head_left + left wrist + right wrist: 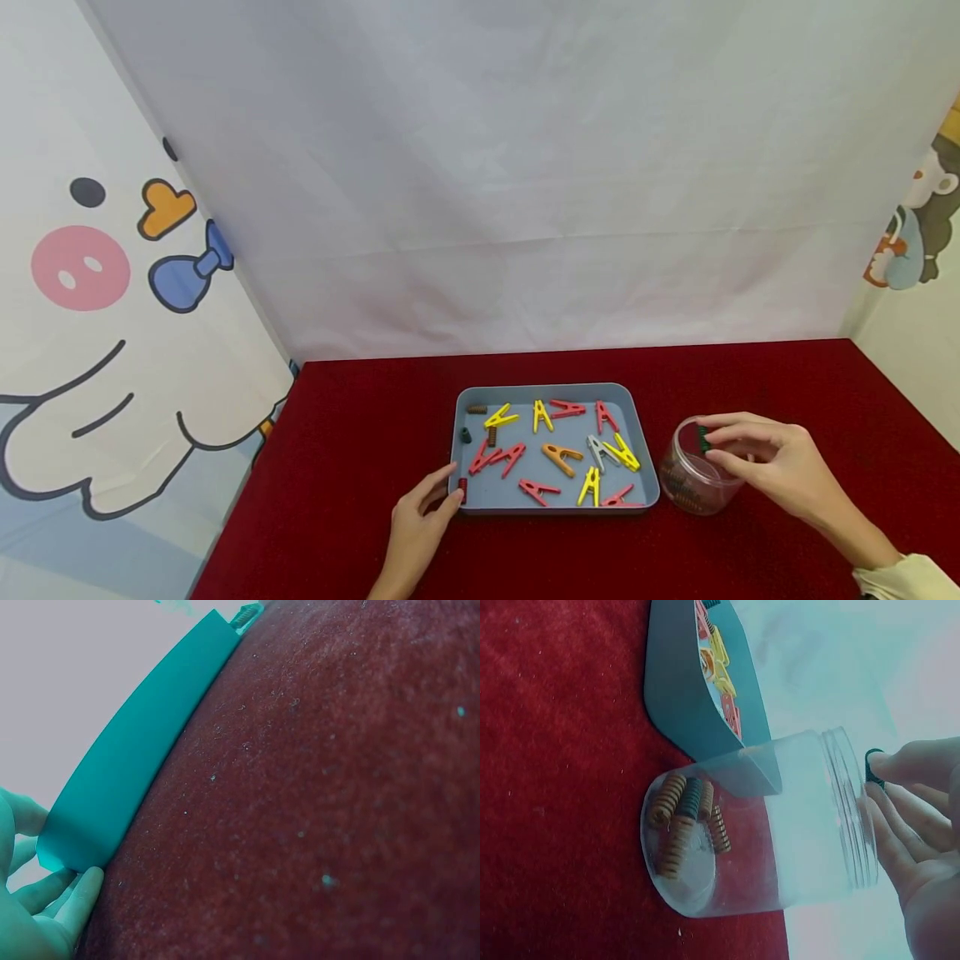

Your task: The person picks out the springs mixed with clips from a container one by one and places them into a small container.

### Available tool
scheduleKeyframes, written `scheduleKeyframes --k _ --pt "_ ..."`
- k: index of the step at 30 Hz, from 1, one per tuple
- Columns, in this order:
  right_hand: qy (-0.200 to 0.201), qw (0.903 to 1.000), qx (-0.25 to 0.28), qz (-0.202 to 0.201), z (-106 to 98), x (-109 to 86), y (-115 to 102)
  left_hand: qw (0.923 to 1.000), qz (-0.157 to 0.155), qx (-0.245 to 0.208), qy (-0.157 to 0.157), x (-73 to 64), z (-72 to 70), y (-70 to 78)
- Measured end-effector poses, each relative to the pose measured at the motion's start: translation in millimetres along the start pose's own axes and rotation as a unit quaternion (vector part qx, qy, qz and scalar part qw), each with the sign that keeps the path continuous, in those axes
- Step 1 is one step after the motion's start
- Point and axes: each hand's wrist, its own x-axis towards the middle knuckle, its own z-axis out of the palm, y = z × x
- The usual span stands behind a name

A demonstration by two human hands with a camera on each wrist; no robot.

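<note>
My right hand (783, 462) pinches a dark green coil spring (703, 439) between thumb and fingers, over the mouth of a clear plastic jar (754, 877). Inside that jar lie several brownish springs (676, 847) and a green one (692, 799). At the near left corner of a grey-blue tray (555, 509), my left hand (420, 517) rests with its fingertips and thumb against the outside. Close to that thumb, a red spring (462, 485) is in the tray. Two brown springs (477, 409) and another dark green spring (466, 435) sit at the tray's left side.
Several small red, yellow, orange and grey clips (561, 457) are spread over the tray. The jar stands just right of the tray on a dark red cloth (360, 433). A white curtain (525, 208) hangs behind, with printed cartoon panels at both sides.
</note>
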Motion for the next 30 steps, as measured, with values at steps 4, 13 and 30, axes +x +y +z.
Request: scheduleKeyframes --k 4,13,30 --pt "0.017 0.9993 -0.028 -0.017 0.4 0.3 3.4 1.0000 0.001 -0.001 0.003 -0.6 0.2 -0.3" --pt "0.038 0.9969 -0.062 -0.030 2.6 3.8 2.6 1.0000 -0.002 -0.010 0.000 -0.3 0.3 -0.8" --pt "-0.017 0.9983 -0.011 -0.054 19.5 17.6 -25.5 1.0000 -0.004 0.001 0.007 0.5 0.8 0.1"
